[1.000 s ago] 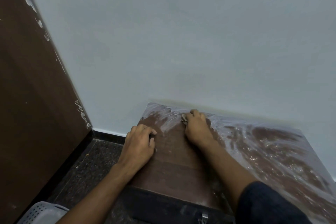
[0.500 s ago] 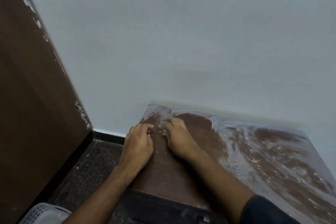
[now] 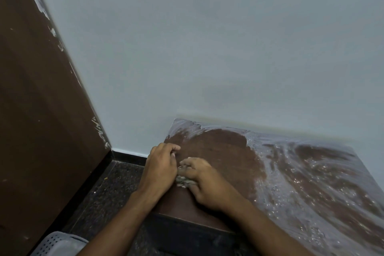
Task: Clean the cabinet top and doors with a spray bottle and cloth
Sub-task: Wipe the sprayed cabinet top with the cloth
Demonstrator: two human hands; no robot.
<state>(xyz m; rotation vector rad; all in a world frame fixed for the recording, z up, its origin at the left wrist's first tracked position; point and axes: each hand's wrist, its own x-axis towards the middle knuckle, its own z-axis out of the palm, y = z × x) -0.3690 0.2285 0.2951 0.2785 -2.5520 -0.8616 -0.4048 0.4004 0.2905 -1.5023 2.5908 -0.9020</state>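
Note:
The brown cabinet top (image 3: 218,151) is wiped bare on its left part, while white foam smears (image 3: 301,172) cover the right and the back edge. My right hand (image 3: 205,183) grips a small wadded grey cloth (image 3: 184,181) and presses it on the top near the left edge; only a bit of cloth shows. My left hand (image 3: 162,166) rests with curled fingers on the cabinet's left edge, touching the right hand. The dark cabinet front (image 3: 187,233) shows below. No spray bottle is in view.
A pale wall (image 3: 207,48) stands right behind the cabinet. A tall brown panel (image 3: 41,110) rises at the left. Dark speckled floor (image 3: 112,193) lies between them. A grey perforated basket (image 3: 60,243) sits at the bottom left.
My right hand has dragged the cloth from the back edge toward me and to the left, up against my left hand, leaving a wider bare brown patch. The left hand stayed put.

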